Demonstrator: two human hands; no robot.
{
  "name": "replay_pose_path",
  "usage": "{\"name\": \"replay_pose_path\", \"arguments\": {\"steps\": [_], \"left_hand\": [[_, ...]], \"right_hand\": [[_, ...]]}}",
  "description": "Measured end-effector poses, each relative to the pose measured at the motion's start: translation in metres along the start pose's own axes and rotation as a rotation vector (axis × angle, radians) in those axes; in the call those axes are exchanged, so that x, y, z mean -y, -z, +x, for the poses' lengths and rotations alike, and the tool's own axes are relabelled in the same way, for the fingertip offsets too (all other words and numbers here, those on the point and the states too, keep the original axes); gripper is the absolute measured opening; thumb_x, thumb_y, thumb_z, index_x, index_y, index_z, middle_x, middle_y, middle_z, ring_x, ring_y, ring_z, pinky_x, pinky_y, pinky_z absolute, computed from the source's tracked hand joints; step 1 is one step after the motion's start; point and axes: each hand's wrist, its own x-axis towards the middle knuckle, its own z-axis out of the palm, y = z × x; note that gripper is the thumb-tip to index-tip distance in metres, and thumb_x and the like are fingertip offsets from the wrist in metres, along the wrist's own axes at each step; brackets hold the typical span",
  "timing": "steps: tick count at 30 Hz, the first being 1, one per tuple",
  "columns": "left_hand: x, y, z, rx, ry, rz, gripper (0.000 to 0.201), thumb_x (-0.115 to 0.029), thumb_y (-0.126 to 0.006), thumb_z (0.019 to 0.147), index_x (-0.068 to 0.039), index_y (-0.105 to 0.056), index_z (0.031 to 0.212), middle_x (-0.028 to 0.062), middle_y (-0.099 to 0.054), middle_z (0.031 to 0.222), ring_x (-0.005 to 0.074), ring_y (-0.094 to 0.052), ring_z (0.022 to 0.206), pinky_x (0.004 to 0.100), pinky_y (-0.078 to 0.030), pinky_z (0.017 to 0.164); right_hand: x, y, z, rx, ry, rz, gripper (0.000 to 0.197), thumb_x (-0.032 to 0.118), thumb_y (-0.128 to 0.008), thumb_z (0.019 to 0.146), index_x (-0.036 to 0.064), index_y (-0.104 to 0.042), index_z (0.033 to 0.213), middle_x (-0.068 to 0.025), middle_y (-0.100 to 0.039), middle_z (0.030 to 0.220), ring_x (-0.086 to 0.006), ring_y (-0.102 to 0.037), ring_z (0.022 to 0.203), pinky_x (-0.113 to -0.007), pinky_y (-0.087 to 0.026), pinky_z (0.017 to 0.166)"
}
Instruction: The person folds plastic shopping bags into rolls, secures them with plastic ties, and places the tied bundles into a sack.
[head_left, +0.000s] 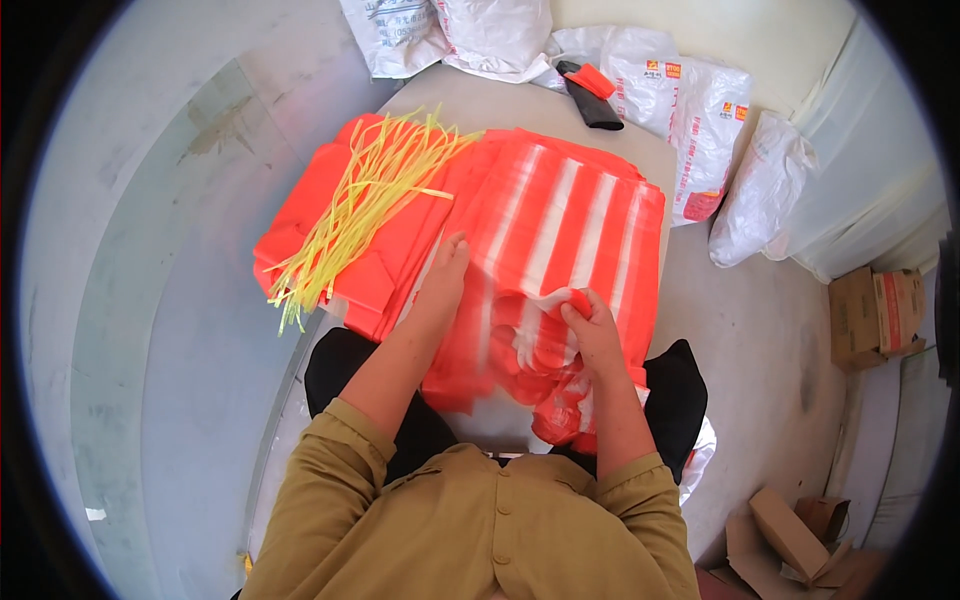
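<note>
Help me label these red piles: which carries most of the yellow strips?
The left pile, mostly plain red, carries most yellow strips; the right pile has broad white stripes.

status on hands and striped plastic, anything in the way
Right hand pinching striped plastic. Left hand open at its left side. Yellow strips on red pile, clear of both hands.

Blue rows of characters are printed on a white sack (400,45) at the upper left. Small orange-and-red logo patches are carried by two more sacks, a rear one (632,92) and a front one (712,135) (red columns of characters are also seen there). Print on the cardboard box (893,310) at right can't be read, too small.
</note>
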Motion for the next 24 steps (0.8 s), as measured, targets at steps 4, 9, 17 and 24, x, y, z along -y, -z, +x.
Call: {"name": "replay_pose_path", "arguments": {"steps": [4,9,17,24], "left_hand": [[0.007,0.002,0.007,-0.006,-0.036,-0.080,0.058,-0.033,-0.050,0.107,-0.001,-0.036,0.153,0.0104,-0.049,0.142,0.0163,-0.045,0.129,0.0309,-0.035,0.109],[-0.007,0.005,-0.018,-0.042,0.107,0.021,0.069,-0.022,-0.070,0.095,0.000,-0.036,0.152,0.0057,-0.059,0.108,0.0124,-0.054,0.098,0.0283,-0.044,0.094],[0.013,0.046,-0.068,0.055,0.068,0.280,0.078,-0.011,-0.072,0.090,-0.004,-0.032,0.156,0.0062,-0.065,0.094,0.0109,-0.060,0.081,0.0256,-0.048,0.074],[-0.008,0.055,-0.103,0.059,0.106,0.318,0.071,-0.004,-0.069,0.088,-0.004,-0.039,0.152,0.0040,-0.063,0.080,0.0092,-0.058,0.069,0.0249,-0.047,0.065]], "right_hand": [[0.001,-0.005,0.000,-0.022,0.008,0.028,0.015,0.008,-0.064,0.097,0.0035,-0.065,0.112,-0.0026,-0.067,0.099,-0.0114,-0.062,0.090,-0.027,-0.051,0.080],[0.001,-0.004,-0.003,-0.050,0.015,0.044,0.015,0.007,-0.065,0.097,0.0039,-0.065,0.111,-0.0022,-0.067,0.099,-0.0102,-0.062,0.089,-0.025,-0.051,0.079],[0.009,-0.010,-0.018,0.058,0.064,-0.213,0.012,0.005,-0.067,0.094,0.0024,-0.067,0.106,-0.0032,-0.068,0.102,-0.0131,-0.063,0.094,-0.027,-0.052,0.083],[0.015,-0.015,-0.042,0.048,0.635,-0.888,0.023,-0.005,-0.071,0.075,0.0039,-0.071,0.097,-0.0113,-0.069,0.106,-0.0330,-0.064,0.099,-0.039,-0.054,0.088]]}}
